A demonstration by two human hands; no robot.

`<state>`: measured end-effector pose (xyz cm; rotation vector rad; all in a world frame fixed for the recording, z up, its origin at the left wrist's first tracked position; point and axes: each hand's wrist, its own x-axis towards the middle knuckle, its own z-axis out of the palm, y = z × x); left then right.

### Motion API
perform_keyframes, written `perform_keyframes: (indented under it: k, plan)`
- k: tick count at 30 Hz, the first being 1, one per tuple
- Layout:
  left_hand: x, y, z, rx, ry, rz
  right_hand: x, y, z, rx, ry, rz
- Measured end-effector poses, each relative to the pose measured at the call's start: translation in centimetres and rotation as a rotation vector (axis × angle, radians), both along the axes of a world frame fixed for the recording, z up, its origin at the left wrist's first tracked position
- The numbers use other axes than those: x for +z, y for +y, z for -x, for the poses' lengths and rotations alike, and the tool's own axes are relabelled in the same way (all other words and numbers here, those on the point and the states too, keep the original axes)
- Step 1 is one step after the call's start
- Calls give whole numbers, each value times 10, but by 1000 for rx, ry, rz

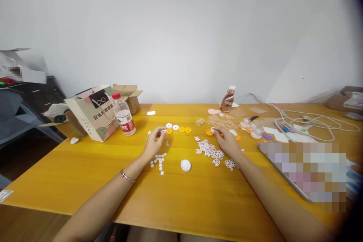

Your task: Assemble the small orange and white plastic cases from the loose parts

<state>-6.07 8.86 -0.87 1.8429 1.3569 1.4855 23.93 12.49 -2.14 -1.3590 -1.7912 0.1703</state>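
Note:
My left hand (154,143) is closed in a pinch beside a row of white rings (176,127) and yellow rings (181,129); a small white plastic piece (163,131) shows at its fingertips. Small white discs (160,164) lie scattered below that wrist. My right hand (228,141) has its fingers closed on the edge of a white round cap (213,130), next to an orange cup-shaped part (209,133). White openwork plastic pieces (210,149) are heaped between the hands, nearer the right. A white round lidded part (185,165) rests on the table in front.
A water bottle (124,115), paper bag (93,113) and cardboard box (130,98) stand at left. Clear plastic rings (221,123) and a brown drink bottle (227,99) are behind my right hand. White cables (283,115) and a tablet-like device (286,174) lie right.

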Motion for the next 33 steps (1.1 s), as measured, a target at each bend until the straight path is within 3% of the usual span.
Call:
perform_keyframes:
  k: [5, 8, 18, 23, 28, 33]
  plan:
    - [-7, -3, -4, -103, 108, 3, 1, 13, -28, -311, 67, -126]
    - [-9, -5, -5, -153, 176, -5, 2, 16, -38, -365, 21, -150]
    - [-7, -17, -13, -288, 359, 34, -4, 15, -26, -153, -177, -147]
    - [-2, -23, -16, -372, 542, 2, -3, 14, -27, -177, -229, -131]
    - [-2, -25, -17, -394, 613, -32, 8, 8, -26, -174, -158, -27]
    - [-2, -25, -16, -384, 641, -39, 27, 1, -30, -15, -211, 111]
